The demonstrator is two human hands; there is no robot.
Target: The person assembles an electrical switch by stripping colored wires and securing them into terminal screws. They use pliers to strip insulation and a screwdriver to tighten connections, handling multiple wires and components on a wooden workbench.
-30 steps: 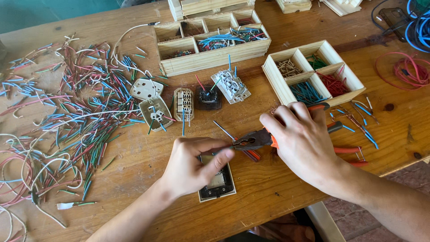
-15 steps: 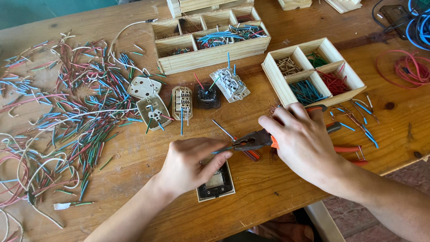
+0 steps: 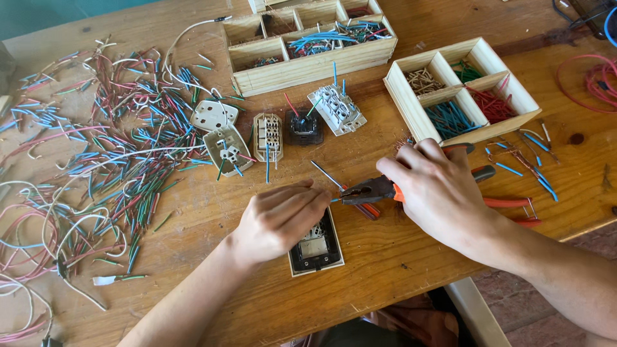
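Observation:
My right hand (image 3: 443, 193) grips orange-handled pliers (image 3: 373, 190), their dark jaws pointing left toward my left hand. My left hand (image 3: 279, 218) pinches a short blue wire at the plier tips and rests over a black-framed wall switch module (image 3: 316, 249) lying near the table's front edge. A screwdriver (image 3: 344, 189) with a red handle lies under the pliers.
Several socket and switch parts (image 3: 267, 136) lie mid-table. A heap of cut coloured wires (image 3: 96, 160) covers the left. A long wooden divided box (image 3: 308, 61) stands at the back, a square one (image 3: 463, 90) at right. Red-handled cutters (image 3: 514, 204) lie beside my right wrist. The wooden table's (image 3: 398, 270) edge is near.
The view has shifted slightly. Both hands stay together at the plier tips over the switch module, with little visible movement.

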